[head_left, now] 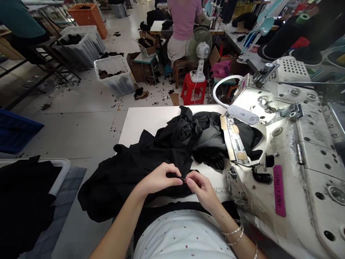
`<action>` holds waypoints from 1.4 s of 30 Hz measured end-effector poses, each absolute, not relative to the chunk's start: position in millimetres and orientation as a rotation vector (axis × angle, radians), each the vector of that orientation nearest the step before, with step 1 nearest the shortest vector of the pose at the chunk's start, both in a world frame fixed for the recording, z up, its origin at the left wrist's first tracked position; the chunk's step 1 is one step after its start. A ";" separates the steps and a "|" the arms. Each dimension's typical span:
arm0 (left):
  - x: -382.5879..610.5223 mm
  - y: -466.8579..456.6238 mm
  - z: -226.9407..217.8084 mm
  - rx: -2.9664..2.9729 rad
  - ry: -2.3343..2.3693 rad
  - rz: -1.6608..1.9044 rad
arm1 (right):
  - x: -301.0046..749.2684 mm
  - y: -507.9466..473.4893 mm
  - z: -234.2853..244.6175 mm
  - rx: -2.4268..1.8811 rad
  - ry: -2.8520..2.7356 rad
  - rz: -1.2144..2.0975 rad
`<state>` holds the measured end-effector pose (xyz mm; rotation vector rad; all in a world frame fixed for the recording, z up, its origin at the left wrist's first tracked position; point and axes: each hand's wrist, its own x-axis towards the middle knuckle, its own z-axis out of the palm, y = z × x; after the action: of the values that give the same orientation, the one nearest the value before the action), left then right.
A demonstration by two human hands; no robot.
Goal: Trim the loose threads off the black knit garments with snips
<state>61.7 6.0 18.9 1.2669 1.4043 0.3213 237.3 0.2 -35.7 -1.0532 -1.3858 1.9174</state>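
My left hand point(163, 178) and my right hand point(199, 185) meet in front of my body, thumb and index finger pinched on each. Between the fingertips runs a thin dark strip point(183, 179), too small for me to tell its kind. Black fabric point(134, 162) lies in a loose heap under and beyond my hands, spreading over the white table point(140, 117) and hanging off its left side. Some of it, including a greyer part point(211, 138), reaches the sewing machine point(291, 144) at the right. Neither hand touches the machine.
A white lamp point(242, 114) bends over the machine's sewing area. At my left stands a bin point(66, 172) heaped with black cloth. Beyond the table are a grey crate point(115, 77), a fan point(201, 54) on a red stool point(193, 90), and a seated person in pink point(184, 21).
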 end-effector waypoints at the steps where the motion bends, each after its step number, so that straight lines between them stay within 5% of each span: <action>1: 61.2 5.5 19.1 1.266 1.406 0.315 | 236.7 -0.1 -35.9 -1.049 -1.377 1.916; 19: 52.3 7.1 21.6 1.380 1.348 0.133 | 235.8 -0.6 -40.4 -0.990 -1.275 1.986; 30: 67.4 -1.1 11.2 1.406 1.073 -0.148 | 227.0 33.7 -77.6 -1.411 -0.803 1.755; 35: 89.8 5.8 -36.3 1.723 1.634 0.200 | 215.7 50.5 -88.0 -1.372 -0.802 1.726; 42: 112.1 28.7 -84.9 1.765 2.200 0.125 | 213.1 56.5 -84.7 -1.304 -0.781 1.747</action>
<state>112.1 28.7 -84.9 1.7651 2.1996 0.1252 213.1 56.5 -84.7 -1.3045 -0.7815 1.7467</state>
